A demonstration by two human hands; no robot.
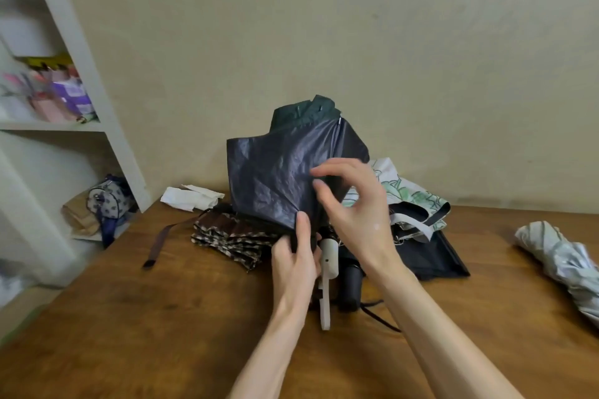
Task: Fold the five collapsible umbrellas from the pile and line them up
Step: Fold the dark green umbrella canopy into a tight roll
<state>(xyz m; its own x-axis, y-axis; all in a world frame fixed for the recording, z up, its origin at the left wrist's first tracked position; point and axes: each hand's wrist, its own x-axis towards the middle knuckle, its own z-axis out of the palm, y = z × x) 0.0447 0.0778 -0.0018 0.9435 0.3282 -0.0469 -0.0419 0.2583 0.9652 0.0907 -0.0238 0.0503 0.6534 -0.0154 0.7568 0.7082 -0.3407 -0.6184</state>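
You are holding the dark umbrella (278, 178) upright over the wooden table (162, 317), at twelve o'clock from your hands, with its canopy slack and half gathered. Your left hand (296, 256) is gripping the bunched fabric at the foot of the canopy, thumb pressing flat on a panel. It is sitting just above the white handle (329, 261), which seems to be this umbrella's own, though your hand is hiding the join. Your right hand (355, 204) is curling in from three o'clock, thumb and forefinger pinching a fold at the canopy's edge.

To do this step well, you should be pulling each panel out from between its ribs and laying it flat in one direction round the shaft. Let the left thumb trap each pleat as the right hand is reaching for the next. Going round one way only is what makes the roll tight; loose panels will be bulging when you come to wrap it.

The rest of the pile is lying just behind. The brown patterned umbrella (233, 233) is at nine o'clock, the floral umbrella (411, 197) at two and a black umbrella (434, 256) at four. The silver umbrella (564, 256), already bundled, is lying well apart at three o'clock, so I judge the line is starting there.
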